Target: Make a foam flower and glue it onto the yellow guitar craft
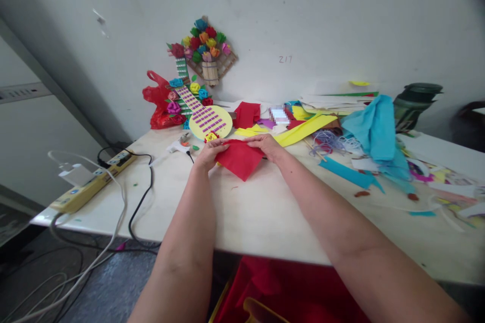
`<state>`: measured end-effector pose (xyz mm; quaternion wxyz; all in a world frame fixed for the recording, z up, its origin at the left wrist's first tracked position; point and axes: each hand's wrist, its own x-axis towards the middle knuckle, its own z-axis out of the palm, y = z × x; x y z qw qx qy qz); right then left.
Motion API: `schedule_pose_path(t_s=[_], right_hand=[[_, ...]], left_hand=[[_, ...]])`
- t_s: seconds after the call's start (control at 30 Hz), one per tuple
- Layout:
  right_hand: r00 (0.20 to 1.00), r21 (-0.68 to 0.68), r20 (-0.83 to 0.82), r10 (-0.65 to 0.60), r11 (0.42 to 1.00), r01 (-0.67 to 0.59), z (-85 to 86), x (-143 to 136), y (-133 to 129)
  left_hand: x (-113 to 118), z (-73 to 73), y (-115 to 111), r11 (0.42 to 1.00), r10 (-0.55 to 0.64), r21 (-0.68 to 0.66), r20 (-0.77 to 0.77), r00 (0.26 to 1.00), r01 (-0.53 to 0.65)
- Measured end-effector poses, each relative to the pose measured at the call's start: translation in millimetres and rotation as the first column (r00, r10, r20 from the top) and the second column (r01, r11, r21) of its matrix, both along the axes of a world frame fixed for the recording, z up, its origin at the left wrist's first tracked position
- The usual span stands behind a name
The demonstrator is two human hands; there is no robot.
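Both hands are resting on a red paper square [240,158] that is lying on the white table [265,212], a little above the middle of the view. The left hand [210,154] is pinching the sheet's upper left edge, its fingers curled closed over the paper; the right hand [267,145] is gripping the upper right edge in the same way, fingers folded down onto it. The sheet's lower corner is pointing toward six o'clock. Just beyond the hands, at eleven o'clock, a paper guitar [202,111] with a yellow body and purple strips is leaning toward the wall, and a red plastic bag [159,103] is sitting at its left. A bouquet of paper flowers [204,48] is hanging on the wall at twelve o'clock. At three o'clock a crumpled blue paper [373,128] is lying among scraps, with a yellow strip [305,130] nearer the right hand. At nine o'clock a power strip [93,181] is sitting at the table's edge, cables trailing off it.
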<state>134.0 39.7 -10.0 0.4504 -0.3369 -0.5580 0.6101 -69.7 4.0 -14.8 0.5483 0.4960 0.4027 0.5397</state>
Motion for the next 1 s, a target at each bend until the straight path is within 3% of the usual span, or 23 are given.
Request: schedule_pose_path(t_s=[0.43,0.6,0.8,1.0], right_hand=[[1.000,0.133,-0.001,-0.001,0.991,0.001,2.4,0,-4],[0.992,0.209,0.101,-0.077,0.976,0.054,3.5,-7,-8],[0.977,0.137,0.209,-0.039,0.991,0.010,6.1,-7,-11],[0.962,0.165,0.265,-0.071,0.986,0.027,4.9,-6,-11]], left_hand=[[1,1.1,0,0.995,0.051,0.089,-0.090,0.995,-0.043],[2,0.3,0,0.999,0.029,0.044,-0.097,0.995,-0.024],[3,2.9,-3,0.998,-0.045,0.047,-0.123,0.991,0.051],[2,3.9,-3,0.994,-0.108,-0.020,-0.172,0.979,0.106]])
